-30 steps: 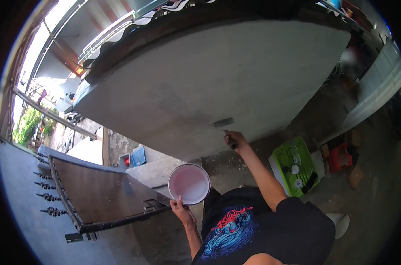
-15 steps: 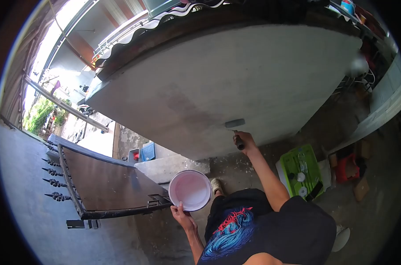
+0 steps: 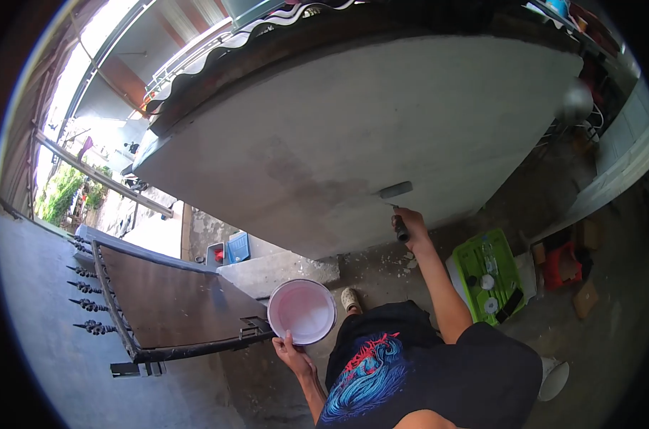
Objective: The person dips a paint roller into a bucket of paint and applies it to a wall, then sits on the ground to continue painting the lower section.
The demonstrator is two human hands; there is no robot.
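Note:
A small paint roller lies against the light grey wall, its dark handle wrapped by the fingers of my right hand. Darker patches show on the wall left of the roller. My left hand grips the near rim of a round bucket, thumb over the edge. The bucket is tilted toward the camera and looks pinkish white inside.
A metal gate with spiked finials stands at the left. On the floor at the right are a green crate with bottles and a red object. Blue and grey containers sit beyond the gate, near a concrete step.
My right hand and the roller have moved a little to the right along the wall. The bucket and my left hand appear slightly further left in the view.

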